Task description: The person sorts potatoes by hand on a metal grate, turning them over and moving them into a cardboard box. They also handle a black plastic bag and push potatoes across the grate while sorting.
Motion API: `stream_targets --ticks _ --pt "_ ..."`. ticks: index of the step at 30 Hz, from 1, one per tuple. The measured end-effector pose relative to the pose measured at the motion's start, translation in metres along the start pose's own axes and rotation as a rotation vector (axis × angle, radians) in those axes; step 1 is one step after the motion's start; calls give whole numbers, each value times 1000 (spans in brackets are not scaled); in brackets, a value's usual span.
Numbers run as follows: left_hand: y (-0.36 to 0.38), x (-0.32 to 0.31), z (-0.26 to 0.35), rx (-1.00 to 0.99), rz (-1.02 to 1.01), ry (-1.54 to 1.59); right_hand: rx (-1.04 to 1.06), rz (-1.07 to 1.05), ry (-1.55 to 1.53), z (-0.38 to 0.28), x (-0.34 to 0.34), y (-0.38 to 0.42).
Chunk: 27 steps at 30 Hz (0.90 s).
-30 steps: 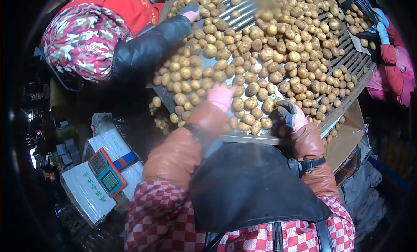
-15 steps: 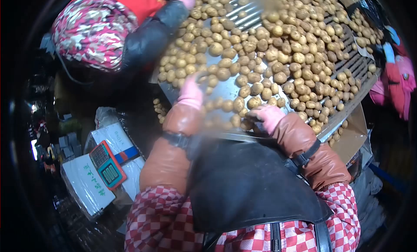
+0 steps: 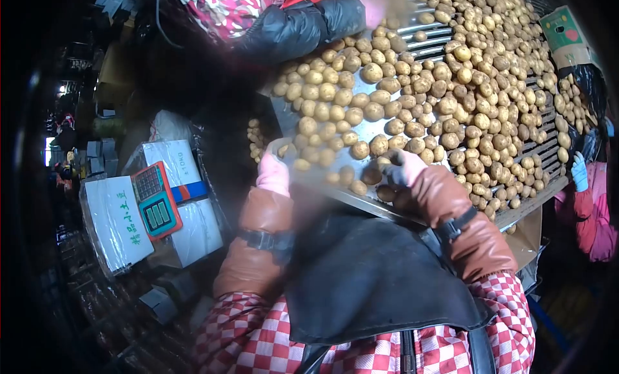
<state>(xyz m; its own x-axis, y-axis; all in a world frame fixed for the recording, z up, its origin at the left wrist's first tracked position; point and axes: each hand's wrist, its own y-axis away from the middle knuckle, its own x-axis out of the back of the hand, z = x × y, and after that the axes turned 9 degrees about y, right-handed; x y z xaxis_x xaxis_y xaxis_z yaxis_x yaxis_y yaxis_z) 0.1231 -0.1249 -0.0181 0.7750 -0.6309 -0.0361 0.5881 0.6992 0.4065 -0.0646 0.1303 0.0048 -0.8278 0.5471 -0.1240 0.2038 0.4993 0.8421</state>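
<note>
Both hands work at the near edge of a metal sorting table [image 3: 387, 113] heaped with potatoes [image 3: 412, 103]. In a pink glove, the left hand [image 3: 274, 171] lies flat and open against the loose potatoes at the table's left corner. Curled over a few potatoes by the near rim, the right hand [image 3: 403, 168] is gloved too; whether it grips any I cannot tell. These look firm, rounded, fairly light and prone to rolling, best cupped from above in small handfuls. A co-worker's dark sleeve [image 3: 303, 26] reaches in from the far side.

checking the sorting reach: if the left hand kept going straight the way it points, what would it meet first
Most likely the potatoes just ahead of the left hand, lying on the metal sorting table. The hand points up the table from its near corner. It is blurred, so depth and exact contact are unclear.
</note>
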Motion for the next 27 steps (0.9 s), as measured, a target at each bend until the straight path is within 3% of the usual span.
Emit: stream_targets --ticks 1,2,3,5,6,8,10,11,13,15,17,19,20,22,23,24,26,27 --pt "19 -15 28 200 -99 382 44 -147 -116 14 10 -5" --pt "29 -28 30 308 -175 533 87 -296 -233 24 14 -6" --pt "39 -41 32 430 -239 672 13 -289 -398 19 7 4" --pt "51 -78 11 483 -325 489 -135 -272 -722 0 -12 28" --pt "53 -85 5 508 -366 397 -83 -330 -795 8 -13 23" --pt "40 -77 -8 151 -361 -274 21 -447 -947 35 -10 -3" --pt "31 -76 9 116 -208 -468 1 -540 -970 55 6 -15" --pt "32 -83 45 261 -68 -326 11 -566 -982 63 10 -17" --pt "11 -82 51 317 -3 -512 16 -618 -1067 66 8 -12" --pt "-21 -79 24 93 -162 -1155 101 -489 -972 57 8 6" --pt "-20 -89 23 41 -194 -1208 130 -351 -929 42 4 26" --pt "-19 -94 28 183 -137 -936 166 -358 -863 60 12 3" --pt "-9 -101 48 344 -69 -635 186 -360 -833 67 15 -4" --pt "11 -115 79 483 2 -357 142 -279 -853 46 11 13" --pt "23 -122 89 471 4 -388 132 -270 -866 37 12 22" --pt "16 -110 61 391 -122 -407 111 -261 -880 35 12 27" --pt "4 -85 4 213 -361 -416 338 -404 -603 89 24 -26" --pt "14 -100 26 200 -344 -525 473 -350 -289 105 27 -47"
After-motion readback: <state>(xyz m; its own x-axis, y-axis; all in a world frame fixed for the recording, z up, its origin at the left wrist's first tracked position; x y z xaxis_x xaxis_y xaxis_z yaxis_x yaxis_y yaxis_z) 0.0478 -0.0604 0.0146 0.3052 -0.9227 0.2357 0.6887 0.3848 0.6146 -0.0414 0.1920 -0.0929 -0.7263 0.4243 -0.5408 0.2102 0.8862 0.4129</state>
